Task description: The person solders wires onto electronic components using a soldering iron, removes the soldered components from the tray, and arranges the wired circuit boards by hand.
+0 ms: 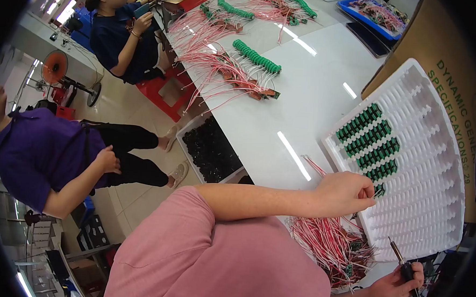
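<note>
My left hand point(346, 195) reaches over the near edge of a white foam tray point(417, 174). Its fingers are bent together beside the end of the lowest row of small green parts point(377, 169); whatever they pinch is hidden. Low on the right, my right hand point(395, 287) grips a soldering iron point(405, 269) by its black handle, with the metal tip pointing up and left toward the tray's lower edge. Below my left wrist lies a heap of red and white wires point(330, 245) with small boards among them.
A brown cardboard box point(398, 65) stands behind the tray. Farther along the white table point(305, 103) lie more wired boards point(241, 81) and green coil-like strips point(256, 57). A bin of black parts point(211, 150) sits on the floor. Two people point(49, 155) are at the left.
</note>
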{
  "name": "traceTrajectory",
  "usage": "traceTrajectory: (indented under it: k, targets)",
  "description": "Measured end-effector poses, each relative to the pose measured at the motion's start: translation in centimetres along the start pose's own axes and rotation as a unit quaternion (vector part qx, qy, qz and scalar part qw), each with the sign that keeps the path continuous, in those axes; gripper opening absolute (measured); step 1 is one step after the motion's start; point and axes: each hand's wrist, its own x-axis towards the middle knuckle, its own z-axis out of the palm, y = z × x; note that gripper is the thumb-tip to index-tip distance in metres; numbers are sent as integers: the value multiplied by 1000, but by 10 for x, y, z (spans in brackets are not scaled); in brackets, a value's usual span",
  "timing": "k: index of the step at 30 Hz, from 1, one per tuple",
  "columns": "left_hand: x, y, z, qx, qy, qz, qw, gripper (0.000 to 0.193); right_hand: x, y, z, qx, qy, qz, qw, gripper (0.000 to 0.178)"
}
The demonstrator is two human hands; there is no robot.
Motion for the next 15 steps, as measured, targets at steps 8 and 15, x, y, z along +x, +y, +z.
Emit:
traceTrajectory:
  k: [8,15]
  targets:
    - [9,-12,10,28,28,21,999,21,3,-8,8,93,37,61,993,31]
    - [11,-3,10,-189,-30,-66,979,20,7,-2,3,226,40,114,967,28]
